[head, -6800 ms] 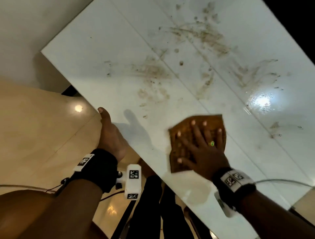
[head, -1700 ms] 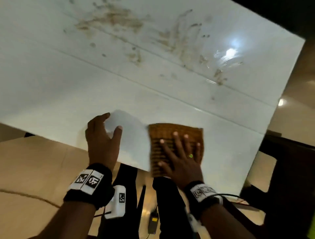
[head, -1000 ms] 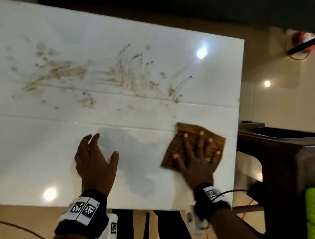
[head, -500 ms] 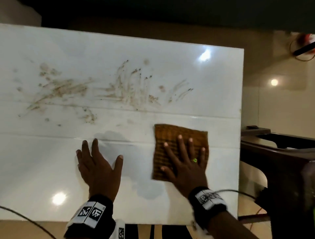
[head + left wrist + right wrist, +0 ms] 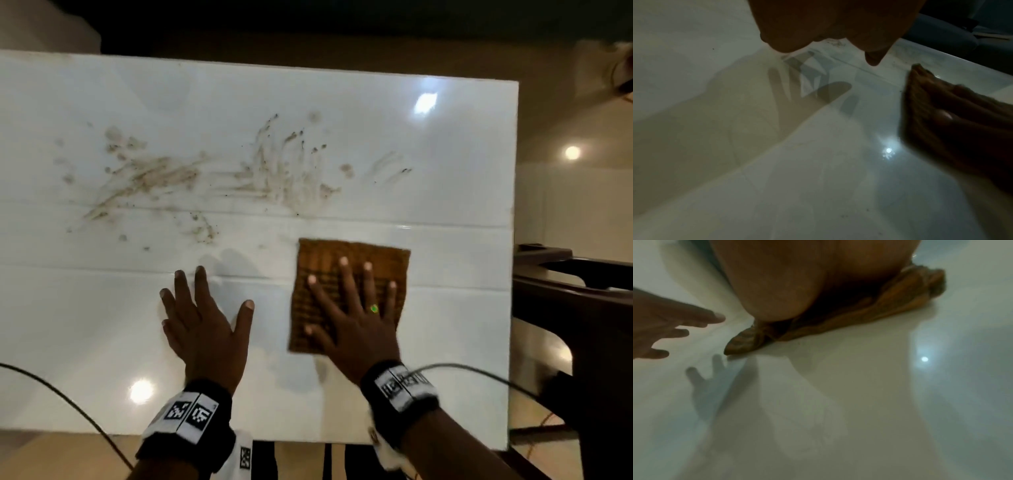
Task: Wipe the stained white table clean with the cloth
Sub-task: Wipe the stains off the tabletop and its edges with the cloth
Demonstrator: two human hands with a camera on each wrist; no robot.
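A brown cloth (image 5: 380, 260) lies flat on the white table (image 5: 445, 192), right of centre. My right hand (image 5: 349, 301) presses on it with fingers spread and straight; the cloth (image 5: 859, 316) bunches out from under the palm in the right wrist view. My left hand (image 5: 202, 308) is flat and open over the bare table to the cloth's left, fingers straight, holding nothing. In the left wrist view the cloth (image 5: 925, 91) sits at the right under the other hand's fingers. Brown smeared stains (image 5: 274, 174) spread across the table's far half, beyond both hands.
The table's right edge (image 5: 512, 274) is close to the cloth. A dark wooden piece of furniture (image 5: 575, 301) stands just past that edge. A thin cable (image 5: 68, 401) crosses the near left of the table. The near edge runs just behind my wrists.
Since a second ago the cloth and right hand have slid left, away from the right edge, and squared up. The left hand has stayed flat on the table beside it.
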